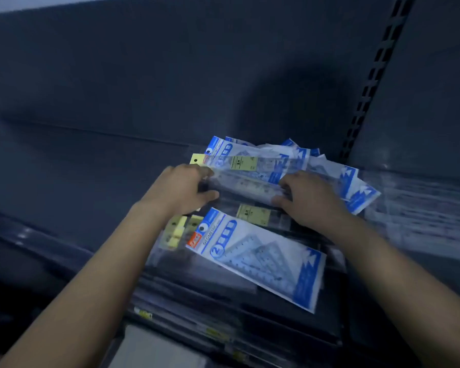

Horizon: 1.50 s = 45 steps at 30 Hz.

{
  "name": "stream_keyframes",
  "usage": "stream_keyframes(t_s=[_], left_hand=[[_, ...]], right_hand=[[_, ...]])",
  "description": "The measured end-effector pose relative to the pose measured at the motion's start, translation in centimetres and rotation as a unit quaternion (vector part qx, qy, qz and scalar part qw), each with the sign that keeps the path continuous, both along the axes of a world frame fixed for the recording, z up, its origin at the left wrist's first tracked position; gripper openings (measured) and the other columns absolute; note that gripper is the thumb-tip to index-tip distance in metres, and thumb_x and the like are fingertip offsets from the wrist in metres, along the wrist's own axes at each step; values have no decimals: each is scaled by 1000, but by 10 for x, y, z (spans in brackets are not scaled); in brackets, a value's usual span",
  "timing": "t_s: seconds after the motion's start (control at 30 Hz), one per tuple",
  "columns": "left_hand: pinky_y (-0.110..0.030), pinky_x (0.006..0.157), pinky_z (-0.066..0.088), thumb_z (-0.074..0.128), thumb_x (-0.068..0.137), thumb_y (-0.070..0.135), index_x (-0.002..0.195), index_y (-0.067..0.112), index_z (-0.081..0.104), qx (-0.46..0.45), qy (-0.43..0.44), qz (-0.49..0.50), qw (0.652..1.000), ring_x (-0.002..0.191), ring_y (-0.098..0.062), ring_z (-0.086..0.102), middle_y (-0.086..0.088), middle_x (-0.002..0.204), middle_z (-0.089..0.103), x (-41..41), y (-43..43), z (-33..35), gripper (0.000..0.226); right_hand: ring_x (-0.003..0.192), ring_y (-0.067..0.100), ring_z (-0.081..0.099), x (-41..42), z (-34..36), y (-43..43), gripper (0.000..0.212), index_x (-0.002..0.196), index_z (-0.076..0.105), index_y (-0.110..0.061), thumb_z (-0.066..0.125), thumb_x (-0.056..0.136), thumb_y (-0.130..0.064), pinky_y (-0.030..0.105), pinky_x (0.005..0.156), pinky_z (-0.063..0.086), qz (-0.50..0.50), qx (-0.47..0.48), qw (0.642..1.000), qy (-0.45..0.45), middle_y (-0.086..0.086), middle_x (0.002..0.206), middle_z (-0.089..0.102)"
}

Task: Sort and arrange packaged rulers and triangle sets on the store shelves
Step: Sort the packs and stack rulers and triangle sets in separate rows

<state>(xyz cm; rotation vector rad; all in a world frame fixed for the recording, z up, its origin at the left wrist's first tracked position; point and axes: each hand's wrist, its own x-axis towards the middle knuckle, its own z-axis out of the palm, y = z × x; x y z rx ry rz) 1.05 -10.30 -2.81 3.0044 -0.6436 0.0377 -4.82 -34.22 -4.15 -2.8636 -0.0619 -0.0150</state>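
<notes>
On a dark shelf (77, 166) lies a loose heap of blue-and-white triangle-set packets (329, 168) at the back right. My left hand (181, 188) and my right hand (311, 200) grip the two ends of a clear packaged ruler with a yellow label (246, 179), held level above the shelf. A blue-and-white triangle-set packet (263, 258) lies flat in front of my hands. Under my hands are more ruler packets with yellow header cards (252, 213), and several yellow-tagged packets (174, 232) sit below my left wrist.
A dark back panel (170, 75) rises behind the shelf, with a slotted upright (375, 75) at the right. Clear-wrapped packets (422, 208) lie at the far right. The shelf's front rail with price tags (215, 333) runs below my arms.
</notes>
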Motion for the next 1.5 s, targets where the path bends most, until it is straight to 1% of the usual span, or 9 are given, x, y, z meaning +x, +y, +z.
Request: stream_keyframes(t_s=[0.37,0.43,0.57,0.77,0.93,1.07,1.2,1.3,1.5], left_hand=[[-36,101,40,74,73,47,115,29,65,-148,69,-236,958,112,-15,54,8,116,62,91,4,-16,47],[-37,94,43,76,74,40,100,29,68,-186,95,-268,941,101,-13,57,9,103,65,90,-5,-18,29],[-26,70,43,71,82,33,81,29,66,-237,129,-295,916,78,2,57,17,78,62,91,-4,-20,7],[-11,70,45,71,83,13,95,20,71,-327,196,-242,892,74,7,60,20,78,67,102,24,-17,13],[-44,74,53,69,86,24,93,25,65,-324,228,-241,886,82,-34,65,-6,80,72,101,25,-12,8],[-34,75,57,67,87,14,98,11,63,-333,252,-233,878,77,-25,71,-5,81,75,100,28,-7,12],[-27,69,52,69,84,15,99,10,64,-348,259,-235,870,69,-23,68,-10,81,74,93,26,1,17],[-45,72,53,69,84,17,100,10,65,-353,275,-241,861,72,-38,67,-7,80,74,90,25,2,18],[-20,72,48,73,80,12,83,15,69,-372,246,-226,866,74,-9,63,-5,80,72,91,19,-4,7]], right_hand=[[73,5,52,7,-6,28,11,96,57,-19,64,87,-16,20,66,38,-121,121,983,-65,-11,84,56],[75,2,54,6,-10,36,11,92,54,-23,60,89,-14,15,65,37,-125,175,973,-87,-15,82,59],[90,12,57,6,-23,49,8,101,51,-23,51,93,-19,32,78,43,-143,230,943,-196,-9,94,61],[106,17,56,5,-28,48,23,114,55,-16,58,91,-18,48,92,47,-187,255,922,-222,-7,110,58],[98,16,56,3,-26,54,34,101,61,-18,71,77,-41,52,91,44,-141,202,950,-193,-6,100,60],[99,11,53,9,-30,50,67,123,52,-25,64,69,-62,38,90,45,-145,193,957,-160,-11,105,57],[96,-9,52,15,-32,47,64,129,43,-33,63,73,-57,2,74,39,-151,313,924,-160,-23,107,56],[83,4,58,16,-32,46,32,108,52,-34,69,83,-24,12,78,45,-142,427,876,-174,-15,92,61],[71,21,64,16,-24,45,20,91,59,-16,60,86,4,33,73,56,-128,578,789,-165,-3,72,62]])
